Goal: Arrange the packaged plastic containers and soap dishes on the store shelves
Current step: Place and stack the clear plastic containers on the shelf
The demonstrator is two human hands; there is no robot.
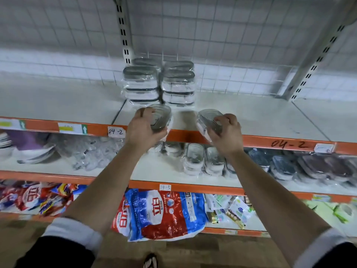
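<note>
My left hand (142, 127) grips a clear packaged container with a grey lid (161, 116) at the front edge of the upper shelf (260, 115). To its right, my right hand (225, 132) grips a second packaged container (209, 118) of the same kind, tilted. Behind both, two stacks of wrapped grey-lidded containers (159, 83) stand side by side near the back of that shelf. More wrapped containers (204, 159) sit on the shelf below, between my forearms.
Dark soap dishes in wrap (318, 167) lie at the lower shelf's right. Bowls (29, 149) and clear packages are at its left. Detergent bags (160, 211) fill the bottom shelf. A slotted upright (123, 29) divides the wire-grid back.
</note>
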